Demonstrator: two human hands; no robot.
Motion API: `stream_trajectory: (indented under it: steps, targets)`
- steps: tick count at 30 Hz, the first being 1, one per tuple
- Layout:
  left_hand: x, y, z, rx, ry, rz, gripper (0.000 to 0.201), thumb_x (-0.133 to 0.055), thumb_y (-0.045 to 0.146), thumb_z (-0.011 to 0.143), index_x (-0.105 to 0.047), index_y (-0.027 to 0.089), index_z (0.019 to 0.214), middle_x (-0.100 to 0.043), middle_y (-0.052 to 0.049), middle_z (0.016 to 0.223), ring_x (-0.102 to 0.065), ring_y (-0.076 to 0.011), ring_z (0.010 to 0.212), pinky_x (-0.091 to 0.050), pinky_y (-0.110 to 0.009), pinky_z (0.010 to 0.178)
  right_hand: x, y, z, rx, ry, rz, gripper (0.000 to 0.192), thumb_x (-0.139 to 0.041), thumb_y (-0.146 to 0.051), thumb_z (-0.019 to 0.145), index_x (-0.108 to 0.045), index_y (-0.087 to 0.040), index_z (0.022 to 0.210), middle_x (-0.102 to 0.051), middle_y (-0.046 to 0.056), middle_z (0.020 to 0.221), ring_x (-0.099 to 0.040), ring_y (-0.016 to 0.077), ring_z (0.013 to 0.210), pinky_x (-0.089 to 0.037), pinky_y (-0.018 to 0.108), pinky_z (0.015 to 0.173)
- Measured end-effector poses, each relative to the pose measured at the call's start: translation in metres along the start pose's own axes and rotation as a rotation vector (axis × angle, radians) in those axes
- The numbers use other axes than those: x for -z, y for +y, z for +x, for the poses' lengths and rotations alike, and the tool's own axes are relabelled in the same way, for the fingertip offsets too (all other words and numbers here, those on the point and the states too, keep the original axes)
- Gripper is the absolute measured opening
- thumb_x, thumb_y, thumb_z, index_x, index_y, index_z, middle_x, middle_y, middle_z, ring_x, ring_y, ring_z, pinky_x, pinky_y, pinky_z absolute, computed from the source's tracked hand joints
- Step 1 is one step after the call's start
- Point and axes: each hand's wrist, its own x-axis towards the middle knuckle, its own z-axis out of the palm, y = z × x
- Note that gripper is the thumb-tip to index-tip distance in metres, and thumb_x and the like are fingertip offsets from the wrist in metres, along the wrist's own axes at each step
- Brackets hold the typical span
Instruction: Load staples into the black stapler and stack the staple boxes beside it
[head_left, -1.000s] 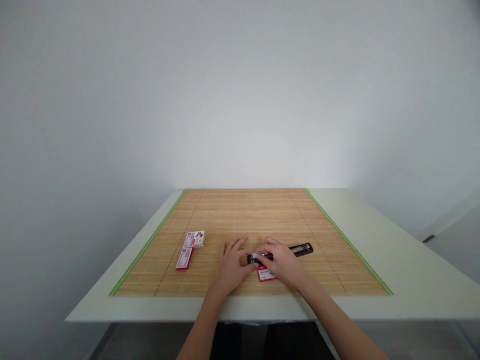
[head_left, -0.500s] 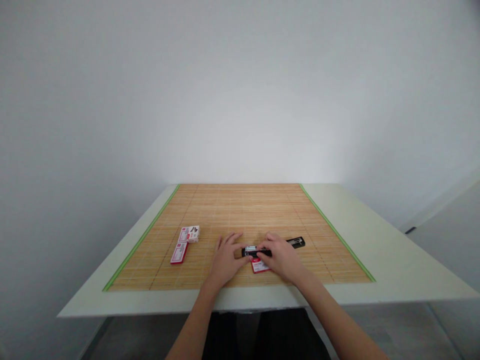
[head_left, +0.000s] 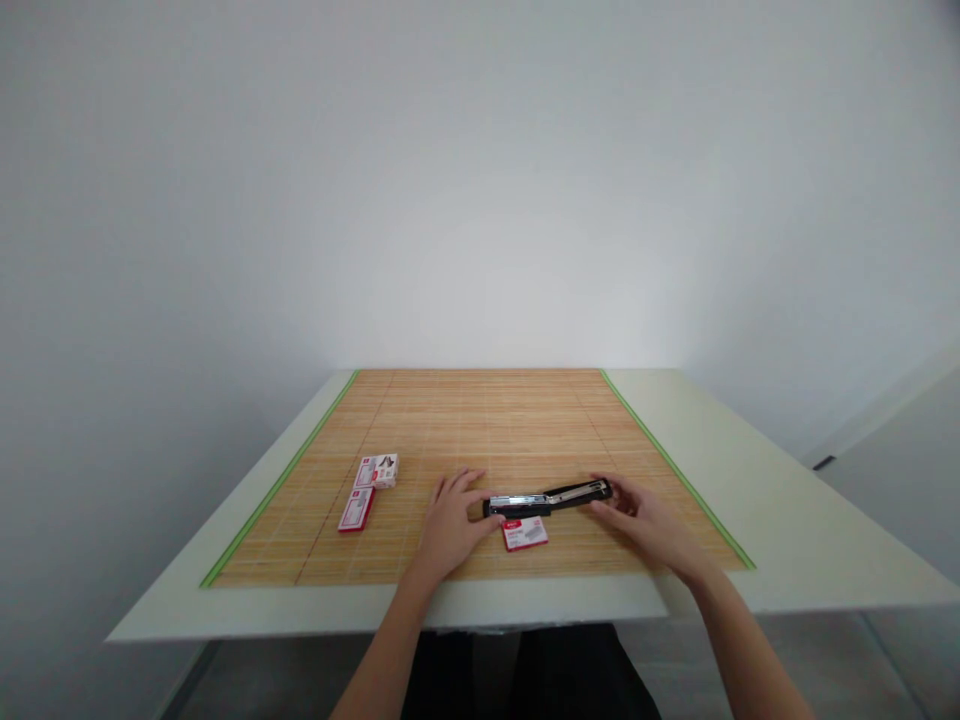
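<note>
Both the left hand [head_left: 448, 528] at nine o'clock and right hand [head_left: 645, 522] at three pinch the opened stapler [head_left: 517, 506], so a lopsided tug might honestly strain its middle joint [head_left: 549, 499].

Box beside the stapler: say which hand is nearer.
Left. The left hand is close, left of the box; the right hand is farther off, to its right, at one end of the stapler.

We hold our left hand [head_left: 452, 522] low, palm downward, with thumb and forefinger curved into a grip and the other fingers spread forward. Our right hand [head_left: 646, 520] reaches leftward; whether its fingers close, we cannot tell. Both bare forearms [head_left: 391, 640] slant inward.
</note>
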Motion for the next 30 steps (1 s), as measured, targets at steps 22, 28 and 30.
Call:
stream_trajectory:
  steps: [22, 28, 30]
  targets:
    - [0.000, 0.001, -0.001, -0.027, 0.002, -0.031, 0.035, -0.076, 0.048, 0.086, -0.074, 0.037, 0.119, -0.057, -0.001, 0.149, -0.042, -0.0288, 0.145, -0.023, -0.054, 0.124, -0.098, -0.106, 0.048, 0.404, -0.301, -0.489, 0.018, -0.074, -0.023, 0.086, -0.074, -0.024, 0.104, -0.065, 0.005, 0.102, -0.060, 0.0220, 0.096, -0.045, 0.031, 0.085]
    - [-0.003, 0.000, -0.002, -0.022, 0.029, -0.035, 0.033, -0.079, 0.045, 0.083, -0.075, 0.034, 0.114, -0.056, -0.003, 0.150, -0.041, -0.0305, 0.145, -0.026, -0.055, 0.123, -0.072, -0.078, 0.044, 0.403, -0.313, -0.309, 0.025, -0.072, -0.024, 0.088, -0.075, -0.027, 0.113, -0.070, 0.006, 0.107, -0.062, 0.0254, 0.105, -0.047, 0.038, 0.095]
    - [-0.004, 0.000, -0.002, -0.024, 0.054, -0.041, 0.036, -0.079, 0.043, 0.084, -0.073, 0.034, 0.118, -0.054, -0.004, 0.151, -0.042, -0.0301, 0.144, -0.028, -0.054, 0.122, -0.070, -0.066, 0.038, 0.365, -0.277, -0.238, 0.022, -0.069, -0.027, 0.091, -0.075, -0.026, 0.112, -0.071, 0.006, 0.107, -0.063, 0.0256, 0.103, -0.048, 0.038, 0.094]
